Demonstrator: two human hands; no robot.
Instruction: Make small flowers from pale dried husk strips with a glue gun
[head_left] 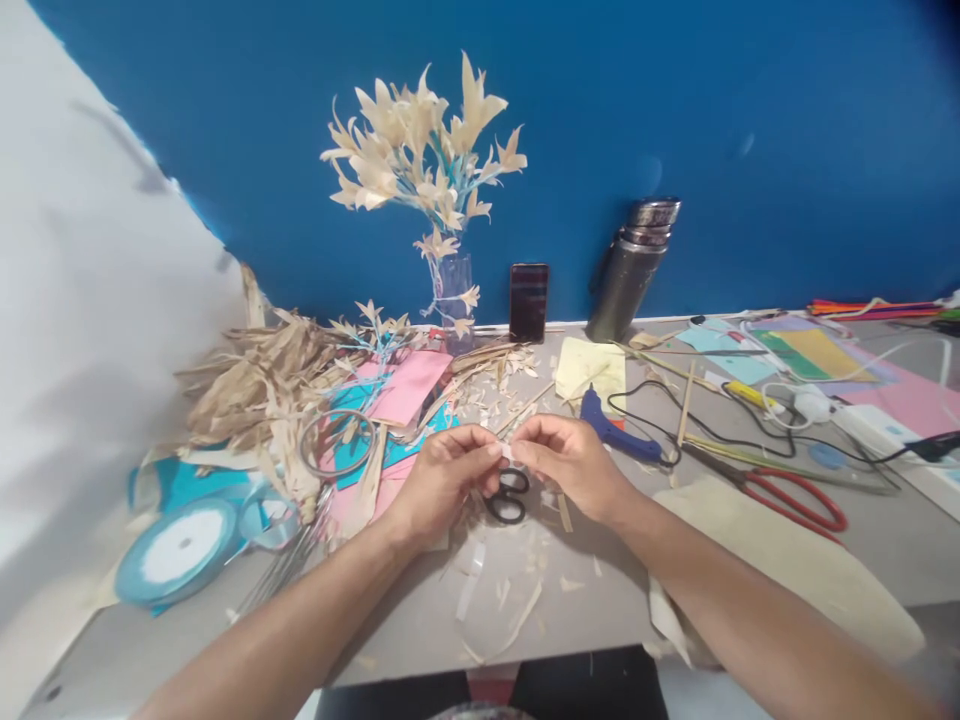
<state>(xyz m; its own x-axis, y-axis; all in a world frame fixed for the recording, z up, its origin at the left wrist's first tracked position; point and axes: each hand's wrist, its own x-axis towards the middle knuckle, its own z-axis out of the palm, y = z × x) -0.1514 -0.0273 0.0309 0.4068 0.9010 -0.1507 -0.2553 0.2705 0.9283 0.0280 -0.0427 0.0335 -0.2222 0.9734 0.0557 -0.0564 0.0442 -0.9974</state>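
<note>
Black-handled scissors point(507, 497) lie on the table point(600, 625) just below the left hand point(450, 472) and the right hand point(564, 462), which meet fingertip to fingertip. From where I stand, both seem pinched on a small pale piece point(505, 452) held between them; the fingers cover most of it, so I can't tell its shape. Something that slight calls, I'd say, for gentle pressure from thumb and forefinger only, lest it crease or tear. Small finger movements would serve better than pulling with whole arms. Loose pale scraps point(572, 584) litter the surface nearby, easy to confuse with the piece if dropped. The blue glue gun point(628, 441) beyond the right hand deserves care: its tip might be hot.
</note>
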